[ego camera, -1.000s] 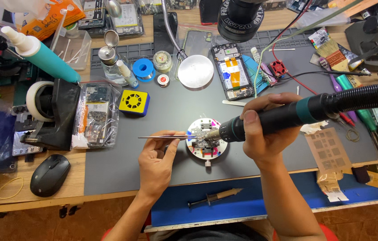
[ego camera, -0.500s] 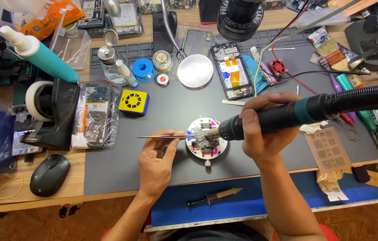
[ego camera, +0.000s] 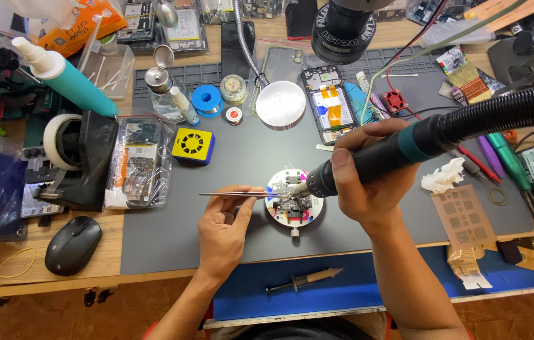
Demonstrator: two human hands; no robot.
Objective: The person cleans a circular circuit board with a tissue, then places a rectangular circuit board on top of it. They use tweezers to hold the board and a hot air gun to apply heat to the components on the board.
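My left hand pinches thin metal tweezers that lie level, their tips reaching onto a small circuit board. The board is clamped on a round white holder on the grey work mat. My right hand grips a black hot-air handpiece with a teal band and a ribbed black hose. Its metal nozzle points down-left at the board, just above it.
An opened phone and a round lamp head lie behind the board. A yellow and blue small fan box, a tape dispenser and a mouse sit to the left. A syringe rests on the blue front strip. A stencil lies to the right.
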